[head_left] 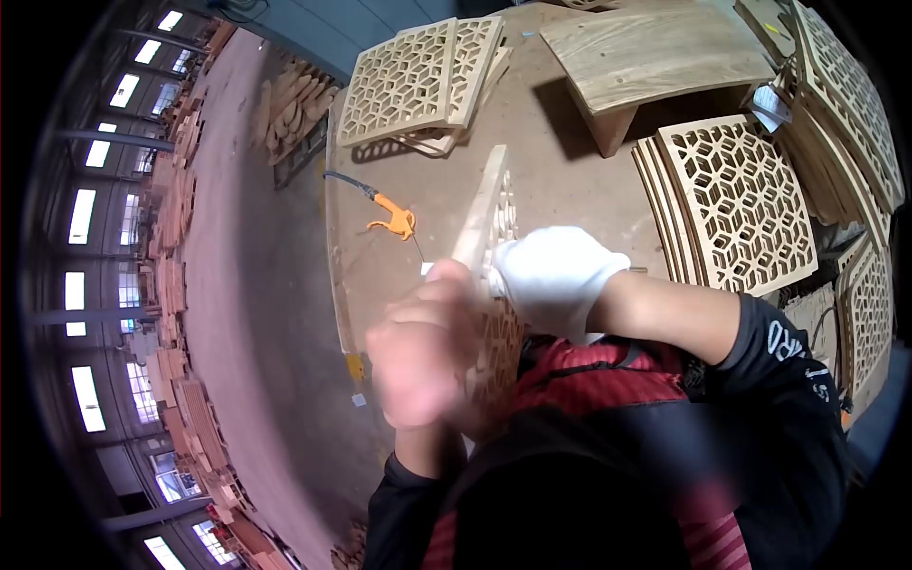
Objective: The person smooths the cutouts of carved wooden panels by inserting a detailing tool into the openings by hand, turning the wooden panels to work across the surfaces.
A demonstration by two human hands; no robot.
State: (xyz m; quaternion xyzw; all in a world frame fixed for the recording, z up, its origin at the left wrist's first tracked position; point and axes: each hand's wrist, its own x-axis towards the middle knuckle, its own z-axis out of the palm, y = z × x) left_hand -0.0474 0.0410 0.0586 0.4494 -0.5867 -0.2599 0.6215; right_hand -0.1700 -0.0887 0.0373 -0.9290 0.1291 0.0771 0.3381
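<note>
A pale wooden lattice panel (487, 204) stands on edge in front of me, seen almost side-on, with its cut-out pattern facing right. My left hand (423, 342), bare and blurred, is closed around the panel's left edge. In a white glove, my right hand (556, 275) grips the panel from its patterned side; its fingertips are partly hidden. Below the hands, more of the lattice shows close to my body. An orange air blow gun (394, 218) with a dark hose lies on the worktable (589, 204), left of the panel.
Two or more lattice panels (399, 90) lie stacked at the back left. A low wooden stand (655, 57) is at the back. Further lattice panels (736, 199) lean in a stack on the right, with others (850, 95) behind. Wooden pieces (294, 104) are heaped beyond the table's left edge.
</note>
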